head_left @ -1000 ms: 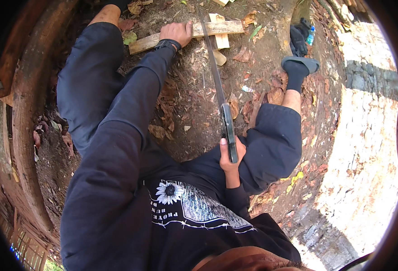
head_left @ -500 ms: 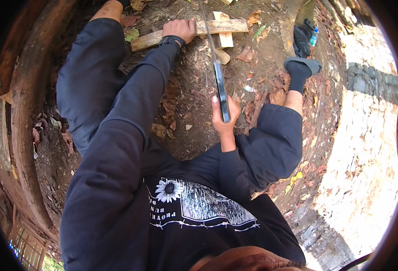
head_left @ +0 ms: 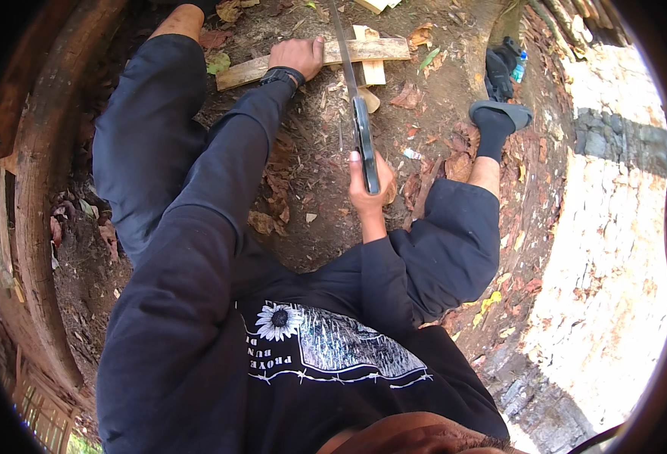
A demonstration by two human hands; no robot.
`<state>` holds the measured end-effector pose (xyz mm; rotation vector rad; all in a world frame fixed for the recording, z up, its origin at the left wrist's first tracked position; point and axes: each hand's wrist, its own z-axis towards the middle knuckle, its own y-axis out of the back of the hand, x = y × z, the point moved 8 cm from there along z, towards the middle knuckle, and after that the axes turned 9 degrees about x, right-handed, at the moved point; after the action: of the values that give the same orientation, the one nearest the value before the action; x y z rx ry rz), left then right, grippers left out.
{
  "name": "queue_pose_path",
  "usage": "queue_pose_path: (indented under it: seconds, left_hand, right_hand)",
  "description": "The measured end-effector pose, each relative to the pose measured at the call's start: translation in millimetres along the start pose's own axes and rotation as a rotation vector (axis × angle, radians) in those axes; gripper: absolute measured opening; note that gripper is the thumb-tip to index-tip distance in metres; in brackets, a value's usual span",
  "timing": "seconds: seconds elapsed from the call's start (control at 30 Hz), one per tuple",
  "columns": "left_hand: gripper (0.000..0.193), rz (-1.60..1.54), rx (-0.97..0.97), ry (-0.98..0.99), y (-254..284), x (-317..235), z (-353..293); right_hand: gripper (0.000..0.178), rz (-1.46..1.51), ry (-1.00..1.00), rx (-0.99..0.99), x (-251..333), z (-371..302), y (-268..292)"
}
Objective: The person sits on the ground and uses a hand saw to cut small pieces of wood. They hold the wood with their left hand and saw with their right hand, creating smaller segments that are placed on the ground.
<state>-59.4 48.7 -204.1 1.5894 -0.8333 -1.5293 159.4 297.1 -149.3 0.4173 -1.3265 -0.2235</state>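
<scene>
My left hand (head_left: 297, 57) presses down on a narrow wooden plank (head_left: 381, 50), with its fingers curled over the far edge. A dark band circles that wrist. In my right hand (head_left: 370, 181) is a handsaw (head_left: 362, 136) with a dark handle, its thin blade seen nearly edge-on and pointing away from me. The blade crosses the plank just right of my left hand. How deep it sits in the wood I cannot tell. A shorter pale piece of wood (head_left: 373, 72) lies crosswise under the plank, right of the blade.
My bent legs frame the work, with a grey slipper (head_left: 511, 115) on the right foot. Dry leaves (head_left: 460, 163) litter the dirt ground. A long log (head_left: 42, 265) runs along the left. Dark cloth and a bottle (head_left: 519, 68) lie at the far right.
My right hand has pushed the handsaw a little forward, away from me, along the same line. My left hand stays on the plank. The whole view has shifted slightly.
</scene>
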Motion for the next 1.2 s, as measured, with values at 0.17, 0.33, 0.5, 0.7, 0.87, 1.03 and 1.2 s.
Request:
queue_pose_path:
  seconds: [0.17, 0.33, 0.5, 0.7, 0.87, 1.03, 1.2]
  left_hand:
    - [0.065, 0.033, 0.032, 0.065, -5, 9, 3]
    - [0.065, 0.038, -0.001, 0.014, -9, 8, 3]
    - [0.061, 0.042, 0.04, 0.02, -12, 14, 5]
    - [0.067, 0.011, 0.05, 0.025, -5, 1, 2]
    - [0.067, 0.009, -0.001, 0.038, -7, 11, 1]
    - [0.058, 0.056, 0.021, 0.009, -14, 13, 3]
    - [0.057, 0.033, 0.033, -0.027, -6, 4, 0]
  right_hand:
    - [0.026, -0.037, -0.031, 0.025, 1, -28, 6]
    - [0.022, -0.044, -0.124, 0.021, 28, -113, 43]
    - [0.024, -0.069, -0.116, 0.059, 5, -81, 27]
    - [0.033, -0.015, -0.058, 0.046, -10, -2, 2]
    - [0.029, -0.07, -0.177, 0.091, 10, -95, 33]
    - [0.027, -0.11, -0.186, 0.099, 35, -125, 48]
    - [0.032, -0.004, -0.109, 0.044, -8, -18, 4]
